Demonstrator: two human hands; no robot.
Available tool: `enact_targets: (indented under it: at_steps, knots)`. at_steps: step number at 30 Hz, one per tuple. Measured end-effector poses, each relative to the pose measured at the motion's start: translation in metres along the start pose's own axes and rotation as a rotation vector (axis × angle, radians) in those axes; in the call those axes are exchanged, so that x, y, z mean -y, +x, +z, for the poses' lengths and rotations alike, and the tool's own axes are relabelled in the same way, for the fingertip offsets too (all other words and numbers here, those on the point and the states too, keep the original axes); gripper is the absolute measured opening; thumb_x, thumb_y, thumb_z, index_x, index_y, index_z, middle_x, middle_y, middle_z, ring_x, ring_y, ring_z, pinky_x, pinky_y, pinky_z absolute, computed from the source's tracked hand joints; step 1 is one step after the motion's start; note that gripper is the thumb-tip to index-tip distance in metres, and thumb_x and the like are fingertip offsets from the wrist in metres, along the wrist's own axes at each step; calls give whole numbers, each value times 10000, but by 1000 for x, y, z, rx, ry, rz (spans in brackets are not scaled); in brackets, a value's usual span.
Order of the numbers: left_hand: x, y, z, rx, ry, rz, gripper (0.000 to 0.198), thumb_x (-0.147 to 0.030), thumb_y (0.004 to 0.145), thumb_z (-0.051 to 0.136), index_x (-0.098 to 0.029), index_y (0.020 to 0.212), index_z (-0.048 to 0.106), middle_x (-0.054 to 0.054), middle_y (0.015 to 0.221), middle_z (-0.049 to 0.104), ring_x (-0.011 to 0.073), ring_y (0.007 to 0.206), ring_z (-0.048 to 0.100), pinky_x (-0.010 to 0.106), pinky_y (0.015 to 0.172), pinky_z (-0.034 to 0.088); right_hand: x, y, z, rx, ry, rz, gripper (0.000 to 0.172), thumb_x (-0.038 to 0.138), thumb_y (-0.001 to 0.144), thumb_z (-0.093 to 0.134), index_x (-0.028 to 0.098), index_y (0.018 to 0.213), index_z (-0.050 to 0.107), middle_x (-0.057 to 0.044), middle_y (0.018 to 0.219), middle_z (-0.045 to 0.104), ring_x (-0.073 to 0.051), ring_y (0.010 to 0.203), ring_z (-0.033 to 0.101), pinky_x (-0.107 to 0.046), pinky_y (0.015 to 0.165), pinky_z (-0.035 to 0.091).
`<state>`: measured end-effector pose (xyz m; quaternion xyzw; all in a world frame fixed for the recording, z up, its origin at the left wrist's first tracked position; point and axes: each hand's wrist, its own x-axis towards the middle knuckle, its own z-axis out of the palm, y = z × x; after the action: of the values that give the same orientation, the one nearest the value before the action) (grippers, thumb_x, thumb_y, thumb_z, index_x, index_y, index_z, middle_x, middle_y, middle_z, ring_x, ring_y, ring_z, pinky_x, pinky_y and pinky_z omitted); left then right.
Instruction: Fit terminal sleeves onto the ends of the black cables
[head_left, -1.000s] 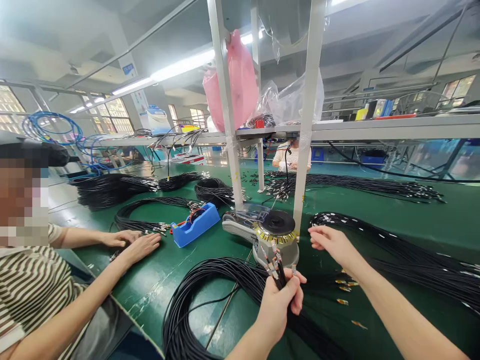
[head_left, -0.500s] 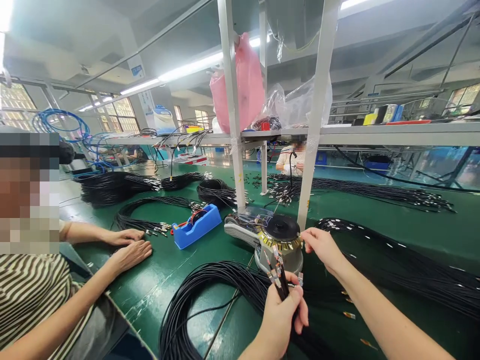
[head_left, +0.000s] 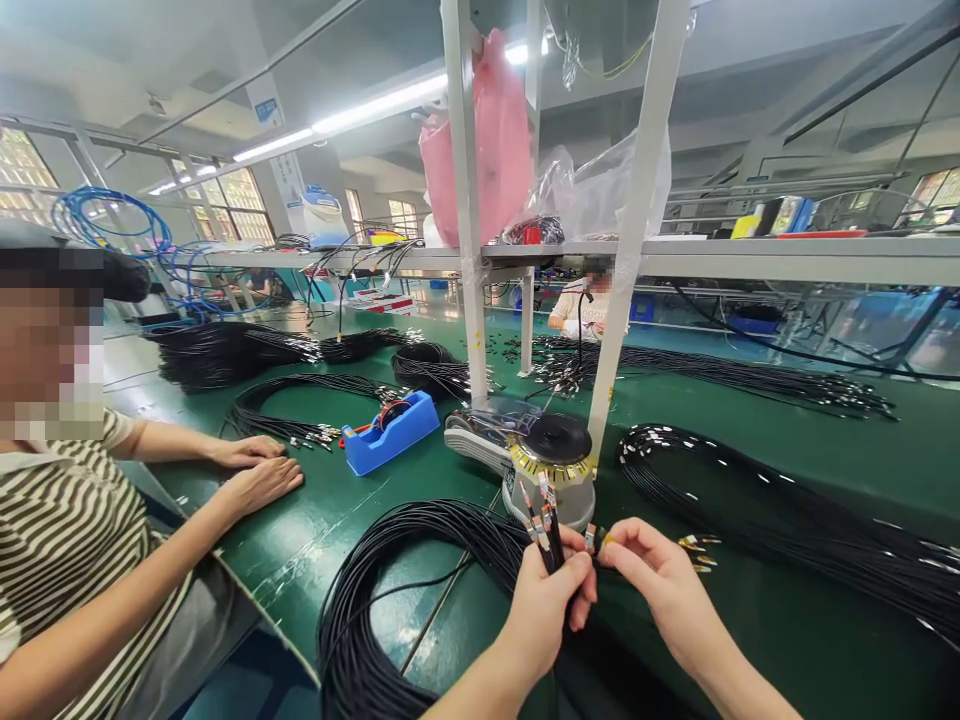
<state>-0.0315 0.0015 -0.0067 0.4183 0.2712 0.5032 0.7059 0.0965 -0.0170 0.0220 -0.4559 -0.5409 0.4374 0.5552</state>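
Observation:
My left hand [head_left: 541,605] is closed around a bundle of black cables [head_left: 553,540], their metal connector ends pointing up. One connector [head_left: 591,537] sticks out to the right of that bundle. Beside it, my right hand [head_left: 660,575] pinches a small piece of yellow tape [head_left: 607,538] between thumb and forefinger. Whether the tape touches the connector I cannot tell. Just beyond both hands stands a round tape dispenser [head_left: 577,498], short yellow strips fanned around its black top disc. A large coil of black cable [head_left: 360,590] lies to the left of my left hand.
A blue tape holder [head_left: 391,440] stands left of the dispenser. White shelf posts [head_left: 474,330] rise behind it. More black cables [head_left: 787,520] spread over the green table at right. On the left sits a co-worker, hands [head_left: 259,480] resting on the table.
My right hand has come from the dispenser's edge down toward my left hand, bringing a piece of yellow tape. My left hand still grips the cables. The view has shifted slightly.

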Motion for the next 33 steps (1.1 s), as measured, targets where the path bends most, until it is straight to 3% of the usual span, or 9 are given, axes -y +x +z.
enact_targets:
  at_steps: [2, 7, 9, 13, 15, 21, 25, 30, 33]
  knots:
    - [1, 0, -1, 1, 4, -3, 257, -325, 712, 609, -141, 799, 452, -36, 475, 518, 33, 302, 340, 149, 309, 206, -5, 0, 3, 4, 153, 31, 186, 328, 719, 663, 187, 778, 557, -14, 743, 575, -199, 701, 545, -303, 671, 441]
    - [3, 2, -3, 18, -21, -27, 247, -324, 705, 618, -127, 752, 476, -21, 445, 522, 38, 297, 350, 153, 306, 196, -12, 0, 12, 278, 531, 167, 156, 339, 796, 579, 193, 838, 546, 5, 549, 552, -216, 485, 564, -396, 551, 477]
    - [3, 3, -4, 26, -30, -26, 226, -307, 710, 610, -127, 740, 476, -23, 437, 518, 36, 292, 342, 155, 306, 196, -13, 0, 13, 241, 542, 156, 156, 319, 782, 616, 193, 849, 554, -3, 587, 576, -206, 491, 571, -374, 543, 482]
    - [1, 3, -4, 37, -21, -49, 224, -313, 711, 599, -134, 721, 465, -29, 424, 505, 33, 279, 321, 160, 301, 182, -11, 0, 9, 20, 390, 54, 299, 288, 692, 733, 208, 931, 573, -37, 842, 631, -190, 694, 599, -303, 644, 490]
    - [0, 2, -3, 32, -11, -69, 241, -327, 697, 608, -139, 708, 457, -33, 417, 497, 34, 276, 315, 163, 300, 176, -11, 2, 6, -12, 278, 13, 296, 318, 689, 737, 201, 913, 583, -46, 845, 644, -210, 778, 601, -314, 711, 491]
    - [-7, 0, -4, 69, -21, -151, 241, -313, 660, 629, -143, 664, 458, -51, 384, 449, 24, 268, 270, 165, 299, 159, -10, 6, -8, 107, -30, -50, 273, 370, 737, 683, 192, 910, 568, -68, 823, 683, -252, 783, 639, -367, 730, 534]
    - [-13, 0, -7, 141, -62, -236, 213, -283, 643, 636, -136, 660, 483, -63, 375, 404, 13, 270, 227, 169, 302, 116, -8, 6, -15, 176, -219, -203, 205, 277, 807, 605, 229, 998, 550, -29, 822, 696, -229, 762, 653, -340, 737, 534]
    - [-16, 0, -9, 193, -82, -293, 207, -277, 630, 645, -128, 661, 505, -70, 374, 370, 9, 276, 208, 177, 311, 97, -14, 7, -19, 225, -458, -438, 330, 140, 848, 509, 276, 1149, 496, 1, 861, 688, -200, 772, 648, -318, 751, 513]
    - [-15, 1, -9, 194, -78, -295, 199, -275, 636, 639, -127, 668, 509, -69, 375, 371, 10, 277, 206, 178, 315, 97, -19, 7, -20, 250, -532, -483, 430, 103, 867, 450, 298, 1247, 397, -2, 948, 663, -191, 850, 626, -328, 800, 488]
